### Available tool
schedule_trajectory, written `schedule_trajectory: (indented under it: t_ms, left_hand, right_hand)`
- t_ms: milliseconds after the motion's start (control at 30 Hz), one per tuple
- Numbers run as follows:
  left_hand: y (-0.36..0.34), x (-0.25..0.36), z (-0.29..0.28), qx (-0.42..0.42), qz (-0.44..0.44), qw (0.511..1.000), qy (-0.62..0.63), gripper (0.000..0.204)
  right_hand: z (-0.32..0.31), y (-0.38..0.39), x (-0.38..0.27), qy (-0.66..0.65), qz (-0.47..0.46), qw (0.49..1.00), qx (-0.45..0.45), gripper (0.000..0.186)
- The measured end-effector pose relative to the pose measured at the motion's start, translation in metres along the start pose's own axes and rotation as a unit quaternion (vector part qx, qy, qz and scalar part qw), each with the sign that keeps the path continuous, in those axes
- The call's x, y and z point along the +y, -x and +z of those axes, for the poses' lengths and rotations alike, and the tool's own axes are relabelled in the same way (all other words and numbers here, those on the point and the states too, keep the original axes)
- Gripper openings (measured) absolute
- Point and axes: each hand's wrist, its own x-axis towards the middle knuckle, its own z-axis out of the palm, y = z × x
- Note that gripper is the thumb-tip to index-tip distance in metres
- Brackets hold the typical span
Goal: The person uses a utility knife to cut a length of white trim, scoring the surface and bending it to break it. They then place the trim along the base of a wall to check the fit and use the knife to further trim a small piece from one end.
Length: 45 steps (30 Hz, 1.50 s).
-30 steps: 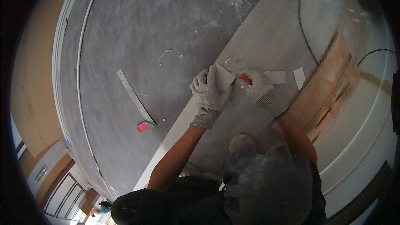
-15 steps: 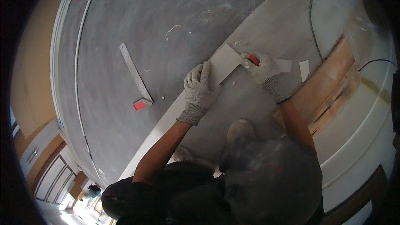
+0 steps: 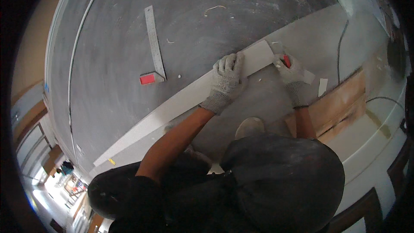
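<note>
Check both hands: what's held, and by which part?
Left hand: pale strip, held across its width near the right end. Right hand: red tool, gripped part mostly hidden.

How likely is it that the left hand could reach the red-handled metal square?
Probably yes: the left hand is on the long pale strip, and the metal square lies to its left, with only a small white crumb visible between them. The hand would have to come off the strip first.

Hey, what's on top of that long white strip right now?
The left gloved hand lies across the long white strip, toward its right end. The strip's surface beneath the palm and fingers is covered, so I can't tell what's there.
</note>
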Motion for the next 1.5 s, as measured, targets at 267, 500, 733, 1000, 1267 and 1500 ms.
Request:
schedule_trajectory:
  t_ms: [267,500,733,1000,1267,1500]
  left_hand:
    - [0.021,-0.027,-0.015,0.015,0.037,0.999,0.008,0.084]
    - [0.083,-0.079,-0.04,-0.002,0.04,0.999,-0.013,0.083]
    - [0.12,-0.107,-0.051,-0.006,0.036,0.999,-0.029,0.082]
    - [0.194,-0.167,-0.086,-0.081,-0.008,0.996,-0.019,0.086]
    - [0.278,-0.218,-0.133,-0.114,-0.092,0.988,-0.042,0.096]
    - [0.327,-0.248,-0.137,-0.091,-0.109,0.987,-0.068,0.093]
  right_hand:
    - [0.023,-0.013,0.043,-0.222,-0.003,0.975,-0.021,0.036]
    - [0.003,-0.007,0.026,-0.103,0.038,0.994,-0.008,0.03]
    - [-0.006,0.0,0.023,-0.118,0.072,0.99,-0.035,0.035]
    - [-0.006,-0.008,0.046,-0.118,0.038,0.992,-0.02,0.04]
    - [-0.007,-0.013,0.034,-0.087,0.028,0.995,-0.037,0.042]
    - [-0.017,-0.023,0.036,-0.064,0.026,0.996,-0.063,0.043]
